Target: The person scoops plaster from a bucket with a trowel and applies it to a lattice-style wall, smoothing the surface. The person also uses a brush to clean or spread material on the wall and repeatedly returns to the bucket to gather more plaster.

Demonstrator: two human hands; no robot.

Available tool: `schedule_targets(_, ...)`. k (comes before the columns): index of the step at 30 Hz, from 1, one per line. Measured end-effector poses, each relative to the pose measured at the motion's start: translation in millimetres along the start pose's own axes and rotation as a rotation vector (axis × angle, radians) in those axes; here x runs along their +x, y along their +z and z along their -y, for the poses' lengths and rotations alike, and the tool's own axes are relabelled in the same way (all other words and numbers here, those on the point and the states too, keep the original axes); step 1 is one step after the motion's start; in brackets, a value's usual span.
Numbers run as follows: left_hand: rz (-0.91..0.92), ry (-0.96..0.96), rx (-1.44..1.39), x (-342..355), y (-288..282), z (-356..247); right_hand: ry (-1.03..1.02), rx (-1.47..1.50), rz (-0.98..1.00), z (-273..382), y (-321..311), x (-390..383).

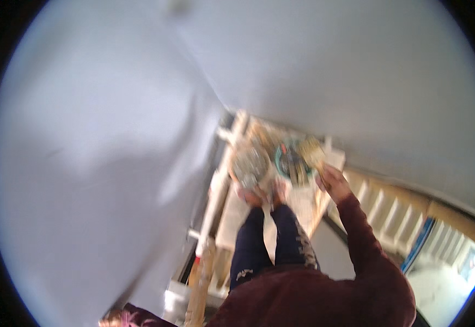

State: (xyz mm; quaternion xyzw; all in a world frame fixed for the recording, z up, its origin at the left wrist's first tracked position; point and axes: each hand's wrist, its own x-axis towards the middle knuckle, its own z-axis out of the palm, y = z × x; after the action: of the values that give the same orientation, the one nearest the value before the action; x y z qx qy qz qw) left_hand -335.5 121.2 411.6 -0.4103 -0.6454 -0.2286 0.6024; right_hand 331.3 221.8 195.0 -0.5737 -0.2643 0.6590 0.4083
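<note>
My right hand (333,182) is closed round the handle of a wide brush (311,151) with pale bristles. The brush is tilted over the rim of a teal bucket (277,163), which has several tools in it. Left of that bucket stands a pale bucket (232,169) with a greyish, wet-looking mix inside. At the lower left edge my left hand (111,320) is beside the wall, cut off by the picture and blurred. Its fingers do not show well enough to read.
My bare feet (280,193) stand on a pale raised platform (235,218) just behind the buckets. Smooth grey-white walls (112,136) meet in a corner ahead. A wooden pole (200,283) rises at the lower left. White balusters (376,207) and a blue-edged opening (418,245) lie to the right.
</note>
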Motion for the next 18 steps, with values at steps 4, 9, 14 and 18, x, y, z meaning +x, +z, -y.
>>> schedule_targets(4,-0.060,-0.227,0.026,-4.3,13.4,-7.5,-0.469,-0.546,0.099,213.0,82.3,-19.9)
schedule_targets(9,-0.090,-0.395,-0.025,-6.9,-21.6,-21.1,-1.386,-1.107,0.254,423.3,217.3,-69.5)
schedule_targets(14,-0.106,-0.585,-0.013,32.0,-9.1,-52.2,-1.872,-1.459,0.108,562.1,324.7,-101.9)
schedule_targets(18,-0.088,-0.566,0.110,29.8,8.2,-57.1,-1.780,-1.789,-0.100,610.0,351.9,-102.1)
